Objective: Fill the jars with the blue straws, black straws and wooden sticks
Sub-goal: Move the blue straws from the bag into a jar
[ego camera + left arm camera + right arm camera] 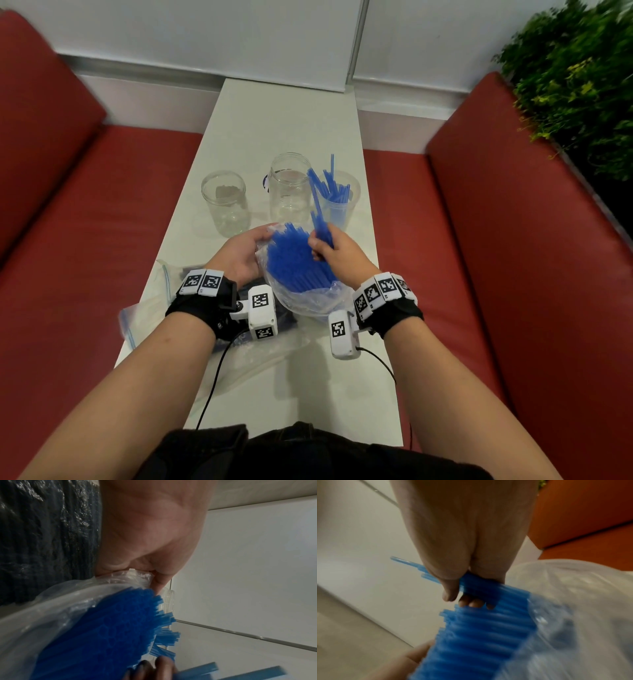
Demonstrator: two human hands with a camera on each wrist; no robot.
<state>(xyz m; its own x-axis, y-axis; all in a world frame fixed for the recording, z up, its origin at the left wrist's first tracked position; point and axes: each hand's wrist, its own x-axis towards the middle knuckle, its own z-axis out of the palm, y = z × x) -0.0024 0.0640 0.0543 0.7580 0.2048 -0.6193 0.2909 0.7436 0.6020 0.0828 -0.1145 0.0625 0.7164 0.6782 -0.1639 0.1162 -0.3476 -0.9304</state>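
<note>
A clear plastic bag (308,301) packed with blue straws (294,260) sits tilted near the table's middle. My left hand (239,255) grips the bag's open rim (130,574). My right hand (334,255) grips a small bunch of blue straws (320,219) pulled up out of the bag; in the right wrist view the fingers (471,603) curl round that bunch (471,584). Behind stand three clear jars: the left jar (224,202) and the middle jar (289,186) hold no straws, the right jar (337,202) holds several blue straws.
A bag of black straws (42,540) lies under my left wrist, beside a flat zip bag (150,301). The narrow white table (284,116) runs between two red benches (102,212). A green plant (575,78) stands at the far right.
</note>
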